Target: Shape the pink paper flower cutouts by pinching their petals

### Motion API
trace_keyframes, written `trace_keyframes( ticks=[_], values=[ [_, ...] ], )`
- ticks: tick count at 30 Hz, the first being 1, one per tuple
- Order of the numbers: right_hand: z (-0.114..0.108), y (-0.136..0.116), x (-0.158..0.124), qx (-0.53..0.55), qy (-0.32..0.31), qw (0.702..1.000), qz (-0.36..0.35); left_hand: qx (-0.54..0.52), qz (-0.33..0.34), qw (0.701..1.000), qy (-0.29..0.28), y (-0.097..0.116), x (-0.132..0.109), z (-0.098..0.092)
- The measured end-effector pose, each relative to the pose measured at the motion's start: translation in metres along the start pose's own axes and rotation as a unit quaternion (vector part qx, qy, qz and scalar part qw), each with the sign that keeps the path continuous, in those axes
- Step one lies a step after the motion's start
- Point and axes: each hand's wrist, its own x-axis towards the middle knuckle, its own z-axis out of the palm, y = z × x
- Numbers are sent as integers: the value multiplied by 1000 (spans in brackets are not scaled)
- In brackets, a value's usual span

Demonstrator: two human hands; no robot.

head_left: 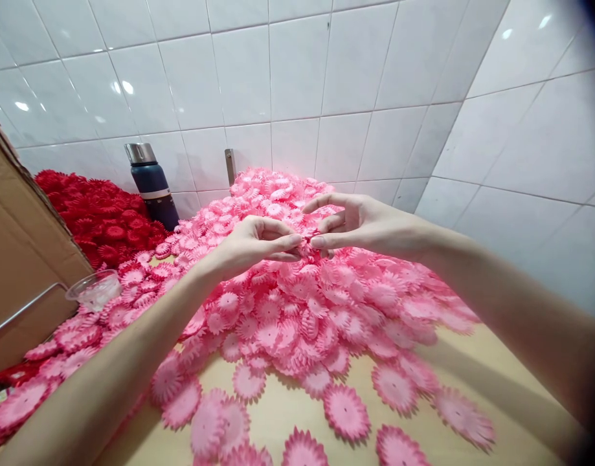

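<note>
My left hand [258, 246] and my right hand [360, 223] meet above a big heap of pink fabric flower petals [297, 304] on a wooden table [287, 408]. Both pinch the same small pink petal piece [307, 244] between thumb and fingertips. The right hand's other fingers are spread upward. Loose pink petal discs lie scattered toward the table's near edge.
A pile of red petals [100, 217] lies at the back left beside a dark blue flask [154, 188]. A cardboard box [20, 259] stands at the left, with a clear plastic cup [96, 288] near it. White tiled walls [297, 84] close in behind and right.
</note>
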Motion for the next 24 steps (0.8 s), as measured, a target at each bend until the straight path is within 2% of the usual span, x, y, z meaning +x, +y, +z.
trace_keyframes(
  ticks=[3, 7, 11, 15, 17, 19, 20, 22, 24],
  values=[
    [1, 1, 0, 12, -6, 1000, -3, 2, -12, 1000, -12, 1, 0, 2],
    [2, 0, 0, 14, 2, 1000, -13, 43, 4, 999, 13, 5, -3, 4],
    [-8, 1, -3, 9, 33, 999, -21, 52, 38, 997, 36, 6, -6, -8],
    [-26, 4, -7, 79, 89, 993, -23, 44, 67, 987, 139, 4, -6, -33],
    [-33, 5, -10, 101, 131, 986, -32, 19, 70, 983, 171, 7, -8, -44],
    [-36, 4, -12, 91, 136, 986, -30, 34, 39, 990, 132, 14, -12, -48],
    [-36, 3, -13, 77, 126, 989, -25, 62, 16, 995, 82, 18, -14, -48],
    [-33, -1, -14, 37, 94, 995, -21, 131, -43, 987, -77, 28, -18, -40],
    [-28, -5, -15, -13, 66, 997, -26, 205, -105, 944, -237, 36, -21, -25]
  ],
)
